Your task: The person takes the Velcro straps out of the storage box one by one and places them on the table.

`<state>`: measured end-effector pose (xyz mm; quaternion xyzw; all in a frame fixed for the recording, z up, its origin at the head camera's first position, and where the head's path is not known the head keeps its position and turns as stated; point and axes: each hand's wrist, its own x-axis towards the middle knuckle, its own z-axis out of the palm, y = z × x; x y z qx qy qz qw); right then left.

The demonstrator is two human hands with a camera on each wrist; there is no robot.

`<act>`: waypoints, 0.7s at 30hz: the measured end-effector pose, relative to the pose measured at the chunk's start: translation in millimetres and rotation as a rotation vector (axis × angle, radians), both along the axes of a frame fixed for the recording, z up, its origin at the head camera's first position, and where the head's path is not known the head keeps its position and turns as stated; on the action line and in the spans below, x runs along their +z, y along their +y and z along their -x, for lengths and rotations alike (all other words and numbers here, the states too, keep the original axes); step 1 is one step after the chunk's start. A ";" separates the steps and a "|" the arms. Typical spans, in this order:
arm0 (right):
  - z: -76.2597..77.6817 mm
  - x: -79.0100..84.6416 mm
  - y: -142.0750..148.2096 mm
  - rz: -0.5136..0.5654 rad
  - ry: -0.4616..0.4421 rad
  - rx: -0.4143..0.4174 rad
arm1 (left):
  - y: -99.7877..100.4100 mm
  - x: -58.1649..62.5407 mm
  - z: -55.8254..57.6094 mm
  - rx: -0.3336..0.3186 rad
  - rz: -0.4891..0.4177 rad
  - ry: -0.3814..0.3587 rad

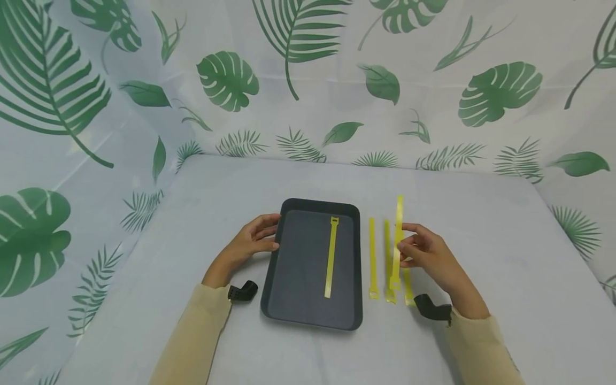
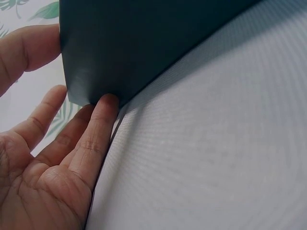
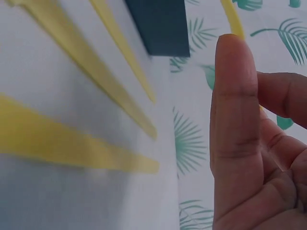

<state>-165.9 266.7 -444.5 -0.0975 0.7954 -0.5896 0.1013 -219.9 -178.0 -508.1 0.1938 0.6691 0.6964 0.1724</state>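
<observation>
My right hand [image 1: 428, 252] pinches a yellow cable strap [image 1: 399, 211] with a slotted head, holding it nearly upright in the head view. Under and beside that hand, more yellow straps [image 1: 372, 256] lie on the white cloth; the right wrist view shows three of these loose straps [image 3: 96, 60]. A dark grey rectangular tray [image 1: 298, 267] sits to the left of them. Inside the tray lies one yellow strap [image 1: 331, 256], its slotted head at the far end. My left hand [image 1: 250, 239] touches the tray's left side, fingertips [image 2: 105, 108] against the outer wall.
White cloth [image 1: 202, 187] covers the table around the tray. Behind it and at both sides hangs a white curtain [image 1: 327, 112] printed with green leaves. A black camera mount sits at each wrist, the left one [image 1: 244, 291] close to the tray's left edge.
</observation>
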 end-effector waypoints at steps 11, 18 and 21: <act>-1.3 -3.2 15.8 -0.062 -0.062 -0.016 | 0.1 1.0 -1.2 -0.003 -0.015 -0.008; -0.7 -7.1 27.1 -0.113 -0.134 -0.024 | 0.6 1.0 -1.8 0.004 -0.010 -0.014; -1.1 -7.9 32.4 -0.138 -0.164 -0.030 | 1.4 1.6 -2.2 0.004 -0.005 -0.017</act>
